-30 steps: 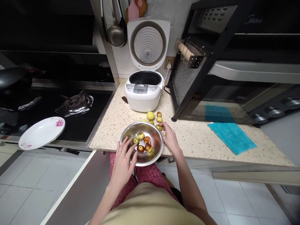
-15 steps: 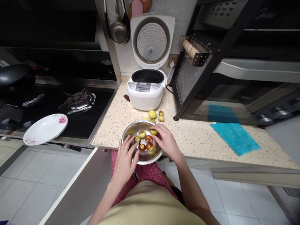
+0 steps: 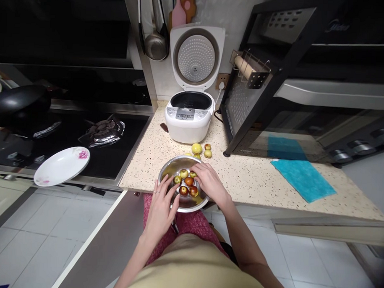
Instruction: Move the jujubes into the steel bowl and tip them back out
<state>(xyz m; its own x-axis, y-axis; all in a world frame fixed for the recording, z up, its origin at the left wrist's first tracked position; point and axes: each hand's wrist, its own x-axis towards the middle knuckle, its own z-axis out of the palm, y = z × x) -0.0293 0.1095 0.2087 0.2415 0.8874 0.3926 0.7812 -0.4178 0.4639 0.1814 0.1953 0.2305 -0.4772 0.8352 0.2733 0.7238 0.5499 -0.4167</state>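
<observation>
A stainless steel bowl [image 3: 167, 167] sits at the front edge of the counter with several green and reddish-brown jujubes [image 3: 183, 190] in it. Over the bowl's left side lies my left hand [image 3: 161, 205], a ring on one finger. Its fingers are apart, the tips close to a green jujube [image 3: 177, 179]. My right hand [image 3: 211, 182] reaches in over the right rim, fingertips closed on a greenish jujube [image 3: 193, 174] low among the others. Behind the bowl, several loose jujubes [image 3: 207, 154] and a larger yellow-green fruit [image 3: 197, 149] rest on the counter.
A white rice cooker [image 3: 188, 131] stands behind with its lid raised. To the right are a black rack [image 3: 254, 108] and a blue cloth [image 3: 304, 179]. A flowered plate [image 3: 62, 166] overhangs the stove front at left, beside a burner [image 3: 104, 130]. A cabinet door [image 3: 97, 241] stands ajar below.
My right hand has lowered a jujube from the bowl's right side down among the others. My left hand has barely moved. The view has shifted slightly.
</observation>
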